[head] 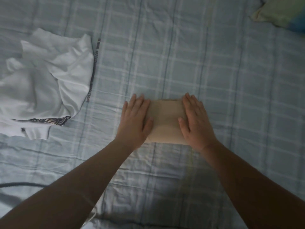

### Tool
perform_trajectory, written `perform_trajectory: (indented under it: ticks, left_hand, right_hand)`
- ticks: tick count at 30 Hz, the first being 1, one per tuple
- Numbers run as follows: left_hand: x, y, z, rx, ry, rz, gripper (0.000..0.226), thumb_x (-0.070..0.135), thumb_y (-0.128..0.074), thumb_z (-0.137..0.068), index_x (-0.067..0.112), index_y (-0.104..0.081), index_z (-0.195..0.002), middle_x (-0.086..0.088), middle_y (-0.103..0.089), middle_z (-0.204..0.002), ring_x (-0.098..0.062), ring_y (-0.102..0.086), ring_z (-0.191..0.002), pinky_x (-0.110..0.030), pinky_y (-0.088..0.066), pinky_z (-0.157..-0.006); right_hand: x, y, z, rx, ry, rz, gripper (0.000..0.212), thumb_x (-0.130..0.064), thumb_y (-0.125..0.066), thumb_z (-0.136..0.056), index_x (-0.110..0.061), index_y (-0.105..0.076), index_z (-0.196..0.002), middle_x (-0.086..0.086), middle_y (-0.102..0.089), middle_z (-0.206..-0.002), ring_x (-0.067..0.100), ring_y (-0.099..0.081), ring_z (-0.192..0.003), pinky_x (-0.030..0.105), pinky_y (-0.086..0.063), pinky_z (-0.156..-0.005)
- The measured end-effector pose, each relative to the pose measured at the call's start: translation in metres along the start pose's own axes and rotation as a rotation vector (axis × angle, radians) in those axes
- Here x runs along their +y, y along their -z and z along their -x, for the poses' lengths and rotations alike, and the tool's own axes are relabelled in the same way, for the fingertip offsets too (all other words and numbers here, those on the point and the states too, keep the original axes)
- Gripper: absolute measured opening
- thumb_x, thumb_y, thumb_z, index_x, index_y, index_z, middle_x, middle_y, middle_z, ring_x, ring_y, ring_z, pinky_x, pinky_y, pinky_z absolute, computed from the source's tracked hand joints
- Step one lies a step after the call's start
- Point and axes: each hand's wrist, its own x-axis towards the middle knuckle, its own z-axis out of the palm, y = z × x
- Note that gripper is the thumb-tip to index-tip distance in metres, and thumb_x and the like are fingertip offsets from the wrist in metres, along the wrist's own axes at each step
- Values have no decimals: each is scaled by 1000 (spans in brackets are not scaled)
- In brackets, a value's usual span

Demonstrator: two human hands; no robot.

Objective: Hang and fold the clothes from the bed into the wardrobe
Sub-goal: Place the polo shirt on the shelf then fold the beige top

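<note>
**Folded beige piece pinned between two flat hands**

The bed (231, 80), under a pale blue checked sheet, fills the view. A loose heap of white clothes (49, 76) lies well apart to the left, with a dark patterned garment (49, 121) showing under its near edge. The corner of a pillow (280, 12) sits at the far right. No wardrobe is in view.

The folded beige garment (165, 119) lies flat on the sheet, straight ahead of the person. The left hand (135, 119) covers its left edge and the right hand (196, 123) its right edge. Each grip is wide, fingers straight and pressed down, holding nothing.

The piece sits squarely between the palms, equally near both. Its side edges are hidden, so I cannot tell its long axis. Lifting it likely means sliding fingers under from both sides at once, keeping the folds level.
</note>
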Motion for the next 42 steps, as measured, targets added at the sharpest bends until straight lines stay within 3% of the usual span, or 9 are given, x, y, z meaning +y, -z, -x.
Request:
perform_trajectory:
  ticks: [3, 5, 8, 14, 19, 22, 31, 36, 42]
  left_hand:
    - [8, 13, 6, 315, 475, 229, 51, 44, -47, -90, 18, -48, -134, -5, -50, -139, -23, -42, -132, -36, -36, -103]
    - [7, 15, 4, 220, 843, 361, 59, 56, -48, -87, 15, -47, -129, -7, -54, -131, -28, -53, -119, -36, -40, -91]
    - [6, 9, 1, -42, 1045, 333, 63, 66, -47, -88, 10, -53, -118, -15, -62, -120, -36, -59, -110, -39, -45, -89]
    - [11, -7, -19, -102, 1042, 268, 87, 75, -40, -87, 2, -49, -132, -23, -58, -132, -41, -56, -119, -38, -37, -84]
    - [14, 4, -19, -154, 1110, 611, 96, 76, -50, -83, 0, -46, -142, -19, -58, -134, -37, -59, -115, -39, -49, -96]
    - [36, 27, -8, -103, 1072, 795, 86, 71, -55, -83, 4, -54, -137, -7, -65, -114, -25, -63, -95, -38, -52, -86]
    - [131, 182, 64, 108, 749, 932, 59, 72, -61, -76, 24, -71, -108, 3, -76, -101, -12, -73, -91, -30, -56, -71]
    - [159, 308, 124, 317, 602, 933, 54, 69, -55, -85, 28, -70, -117, 7, -75, -107, -11, -70, -99, -32, -56, -77]
    - [126, 436, 243, 620, 507, 902, 44, 73, -57, -81, 38, -73, -102, 9, -76, -101, -11, -72, -94, -38, -61, -73]
  right_hand:
    - [-9, 13, 13, 236, -206, -148, 59, -17, -52, -94, -6, -34, -149, 14, -38, -154, 26, -32, -144, 31, -17, -123]
    - [-14, 14, 20, 252, -490, -230, 56, -24, -51, -97, -8, -35, -148, 13, -41, -150, 26, -35, -139, 19, -17, -118]
    - [-18, 9, 21, 70, -803, -276, 56, -45, -46, -100, -5, -46, -139, 20, -52, -137, 37, -49, -127, 43, -40, -109]
    - [-9, 1, -1, -22, -962, -342, 60, -69, -37, -93, -12, -50, -99, 13, -63, -100, 37, -64, -100, 40, -49, -80]
    - [-4, 8, -2, -46, -1027, -526, 60, -62, -40, -98, -5, -57, -108, 21, -66, -115, 39, -63, -105, 38, -48, -81]
    - [-8, 29, 5, -55, -1020, -672, 64, -59, -40, -100, -3, -65, -118, 17, -67, -111, 34, -64, -95, 33, -52, -71]
    - [-96, 169, 46, 86, -623, -902, 34, -60, -37, -100, -38, -59, -112, -16, -68, -104, 7, -68, -92, 26, -53, -68]
    - [-199, 245, 51, 114, -468, -1051, 65, -75, -42, -80, -36, -55, -131, -18, -64, -118, 3, -62, -107, 27, -46, -87]
    - [-366, 257, 53, 20, -209, -1206, 52, -70, -50, -82, -39, -66, -120, -17, -70, -118, 1, -66, -107, 30, -50, -88]
